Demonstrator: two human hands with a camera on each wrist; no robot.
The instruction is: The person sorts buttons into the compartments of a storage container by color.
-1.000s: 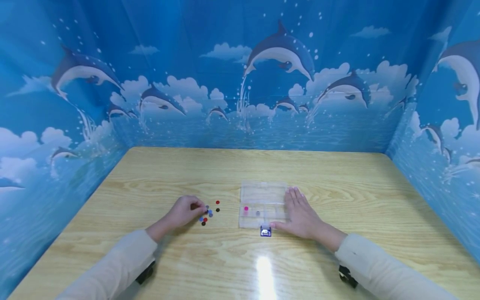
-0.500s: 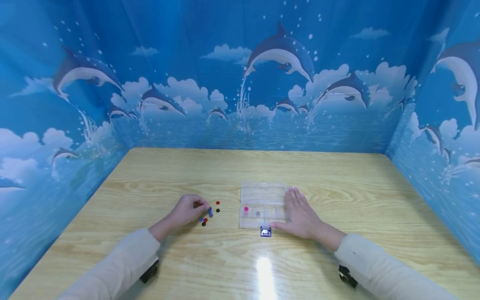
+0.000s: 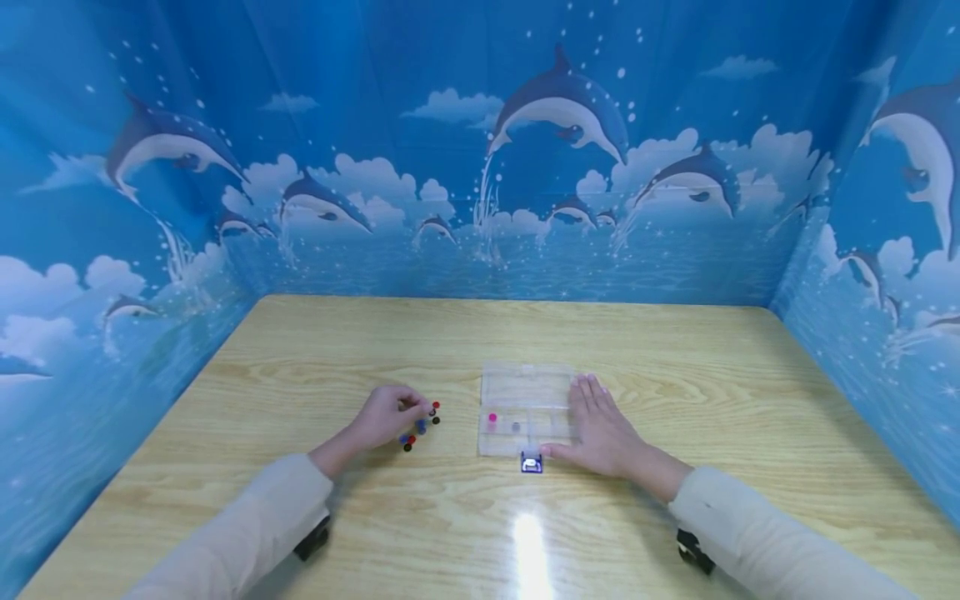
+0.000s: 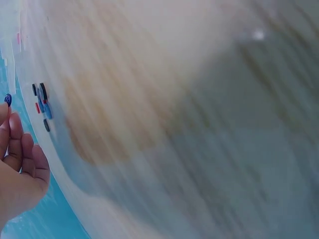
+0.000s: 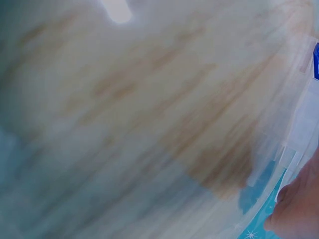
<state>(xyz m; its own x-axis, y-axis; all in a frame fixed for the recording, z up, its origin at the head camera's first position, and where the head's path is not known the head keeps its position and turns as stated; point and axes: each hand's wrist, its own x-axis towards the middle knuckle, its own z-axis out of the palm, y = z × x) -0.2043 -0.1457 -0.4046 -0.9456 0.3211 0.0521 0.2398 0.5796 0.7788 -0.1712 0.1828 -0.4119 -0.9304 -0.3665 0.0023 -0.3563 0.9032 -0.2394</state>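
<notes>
My left hand point(image 3: 386, 417) pinches a small dark blue button point(image 4: 8, 100) between thumb and fingertip, lifted above the table. Beside and below it lie several loose buttons: a red one point(image 3: 436, 405), a black one point(image 3: 437, 421), and a cluster of blue, red and black ones point(image 3: 411, 439). A clear plastic compartment box point(image 3: 483, 442) lies with its lid point(image 3: 525, 383) folded back. Inside are a pink button point(image 3: 492, 417) and a greyish one point(image 3: 516, 427). My right hand point(image 3: 607, 433) rests with straight fingers along the box's right side, hiding that edge.
A blue square piece with a white mark point(image 3: 531, 462) sits at the box's front edge. All of this is on a wood-grain table point(image 3: 420, 525). A blue dolphin-print curtain point(image 3: 420, 150) borders the table at the back and sides.
My left hand has moved right and slightly away from me, carrying the dark blue button out of the cluster toward the red one. The right hand and the box have stayed put.
</notes>
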